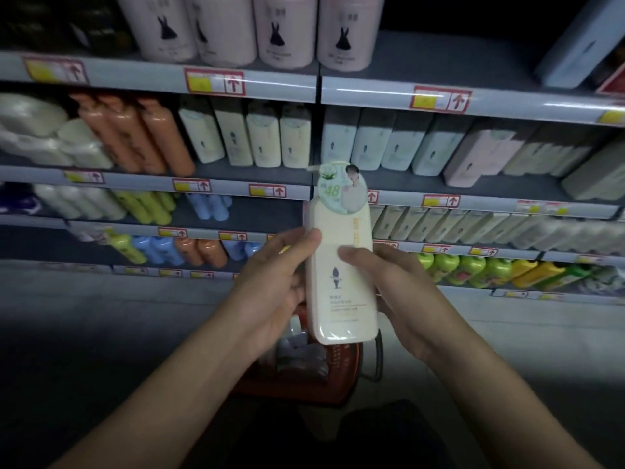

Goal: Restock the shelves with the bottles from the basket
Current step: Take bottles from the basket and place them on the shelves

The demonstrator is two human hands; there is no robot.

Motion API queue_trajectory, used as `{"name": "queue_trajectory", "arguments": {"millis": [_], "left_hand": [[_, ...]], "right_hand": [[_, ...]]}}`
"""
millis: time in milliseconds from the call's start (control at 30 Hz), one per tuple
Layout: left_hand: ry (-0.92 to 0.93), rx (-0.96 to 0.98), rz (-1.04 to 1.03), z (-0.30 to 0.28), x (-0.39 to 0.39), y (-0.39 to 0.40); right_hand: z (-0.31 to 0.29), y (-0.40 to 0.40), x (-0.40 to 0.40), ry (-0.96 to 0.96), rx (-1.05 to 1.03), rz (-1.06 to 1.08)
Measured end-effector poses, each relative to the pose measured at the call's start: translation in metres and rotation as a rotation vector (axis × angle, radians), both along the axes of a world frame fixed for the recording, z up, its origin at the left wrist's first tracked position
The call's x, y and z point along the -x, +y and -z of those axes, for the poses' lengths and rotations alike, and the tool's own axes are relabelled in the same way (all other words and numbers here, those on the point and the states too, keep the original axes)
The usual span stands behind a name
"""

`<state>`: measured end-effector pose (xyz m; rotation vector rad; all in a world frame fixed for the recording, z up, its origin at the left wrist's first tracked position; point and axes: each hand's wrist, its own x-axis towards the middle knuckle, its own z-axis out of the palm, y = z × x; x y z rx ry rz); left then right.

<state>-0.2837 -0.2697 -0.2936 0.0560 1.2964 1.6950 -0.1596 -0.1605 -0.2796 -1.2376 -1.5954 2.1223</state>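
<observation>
Up close, I hold a cream bottle [340, 265] upright in both hands before the shop shelves [216, 86].

Nearest me, my two bare forearms reach forward. My left hand [274, 286] wraps the bottle's left edge, thumb on its front; my right hand [392, 289] grips the right edge, fingertips curled onto the label. A round paper tag [341, 192] printed with "48" hangs at the bottle's neck. Below and just behind the bottle, a red basket [341, 363] sits on the floor with more packaged items inside, blurred. Beyond, the shelves carry rows of cream, pale blue, orange, green and yellow bottles, with red and yellow price labels [214, 82] along the edges. On the top shelf stand pink bottles with a black rabbit [277, 28].
</observation>
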Motion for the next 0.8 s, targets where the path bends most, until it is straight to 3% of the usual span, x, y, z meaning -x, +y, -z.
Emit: {"name": "queue_trajectory", "arguments": {"millis": [533, 800], "left_hand": [[-0.018, 0.131, 0.090, -0.026, -0.003, 0.044], [0.034, 0.292, 0.164, -0.021, -0.037, 0.079]], "right_hand": [[-0.018, 0.035, -0.012, -0.044, 0.075, 0.110], [-0.013, 0.060, -0.041, -0.218, 0.006, 0.098]]}}
